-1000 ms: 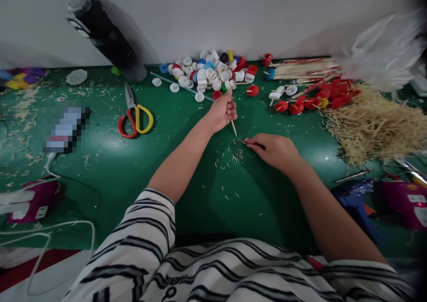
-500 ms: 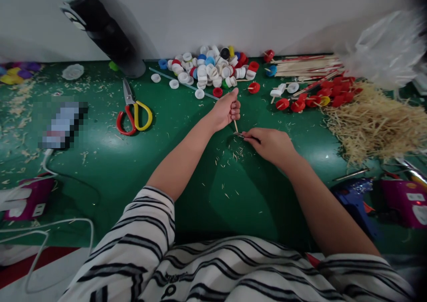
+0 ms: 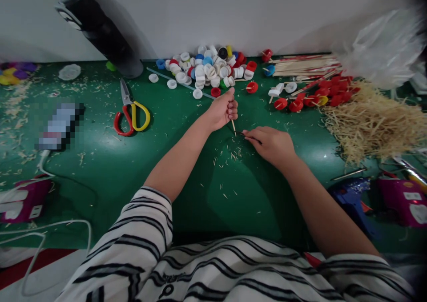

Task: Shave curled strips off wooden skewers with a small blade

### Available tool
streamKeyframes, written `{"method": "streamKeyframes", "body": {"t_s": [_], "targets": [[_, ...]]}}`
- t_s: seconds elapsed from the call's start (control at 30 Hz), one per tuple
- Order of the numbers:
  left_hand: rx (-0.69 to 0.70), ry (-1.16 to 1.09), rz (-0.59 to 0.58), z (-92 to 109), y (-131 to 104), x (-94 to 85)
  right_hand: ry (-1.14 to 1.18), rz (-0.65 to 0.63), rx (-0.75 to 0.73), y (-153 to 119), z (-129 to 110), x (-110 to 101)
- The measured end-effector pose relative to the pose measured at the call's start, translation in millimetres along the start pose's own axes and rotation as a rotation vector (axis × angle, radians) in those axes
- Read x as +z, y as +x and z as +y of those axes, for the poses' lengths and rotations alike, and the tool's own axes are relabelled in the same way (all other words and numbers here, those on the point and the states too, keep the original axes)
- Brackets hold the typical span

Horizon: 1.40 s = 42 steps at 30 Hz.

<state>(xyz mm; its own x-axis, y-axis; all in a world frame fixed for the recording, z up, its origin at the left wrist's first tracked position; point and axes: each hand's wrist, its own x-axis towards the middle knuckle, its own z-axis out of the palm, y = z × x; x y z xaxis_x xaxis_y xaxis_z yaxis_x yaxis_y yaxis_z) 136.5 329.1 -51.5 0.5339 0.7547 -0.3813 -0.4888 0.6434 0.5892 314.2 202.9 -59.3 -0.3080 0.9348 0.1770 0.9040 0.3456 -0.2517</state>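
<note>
My left hand (image 3: 223,110) is closed around a thin wooden stick (image 3: 234,126), whose lower end pokes out below the fist toward the table. Close by on the right, my right hand (image 3: 271,142) pinches a small, dark, thin tool (image 3: 251,137) that looks like a blade; its tip is beside the stick's lower end, and I cannot tell whether they touch. Pale wood shavings (image 3: 235,154) lie scattered on the green table (image 3: 213,213) beneath both hands. Just past my left fist is a heap of plastic bottle caps (image 3: 208,70), mostly white, some red, blue and yellow.
Scissors (image 3: 130,110) with red and yellow handles lie left, near a black bottle (image 3: 103,35) and a phone (image 3: 58,126). At right are wooden sticks (image 3: 300,66), red caps (image 3: 336,90), a straw-like pile (image 3: 373,124), a blue glue gun (image 3: 353,199) and a purple power strip (image 3: 402,202).
The tool in my right hand has pulled back slightly from across the stick's end to its right side. My left hand keeps its grip; the whole view has shifted a little.
</note>
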Motion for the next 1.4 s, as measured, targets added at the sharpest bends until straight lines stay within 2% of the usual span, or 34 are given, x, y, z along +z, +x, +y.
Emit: {"method": "streamKeyframes", "body": {"t_s": [0.17,0.5,0.73,0.93,1.13,1.23,1.4], "targets": [[-0.023,0.003,-0.021,0.2,-0.7,-0.7,-0.013,-0.048,-0.023,5.4,-0.4,-3.5],[-0.011,-0.019,-0.009,-0.9,-2.2,1.9,0.066,-0.171,0.059,7.2,-3.1,-10.5],[0.024,-0.074,0.092,5.5,-1.7,3.4,0.098,-0.204,0.076,5.7,-2.0,-12.3],[0.063,-0.016,0.061,3.7,-0.2,0.8,0.121,-0.185,0.080,2.9,-1.6,-11.4],[0.047,0.042,-0.024,-1.3,0.1,-2.1,0.127,-0.036,0.027,-0.6,-0.1,-6.3],[0.031,0.042,-0.029,-1.9,-1.3,-0.6,0.038,-0.056,-0.001,2.0,-1.3,-6.9],[0.045,0.031,0.048,-3.3,-5.9,6.9,0.017,-0.138,0.009,6.5,-2.8,-10.6]]}}
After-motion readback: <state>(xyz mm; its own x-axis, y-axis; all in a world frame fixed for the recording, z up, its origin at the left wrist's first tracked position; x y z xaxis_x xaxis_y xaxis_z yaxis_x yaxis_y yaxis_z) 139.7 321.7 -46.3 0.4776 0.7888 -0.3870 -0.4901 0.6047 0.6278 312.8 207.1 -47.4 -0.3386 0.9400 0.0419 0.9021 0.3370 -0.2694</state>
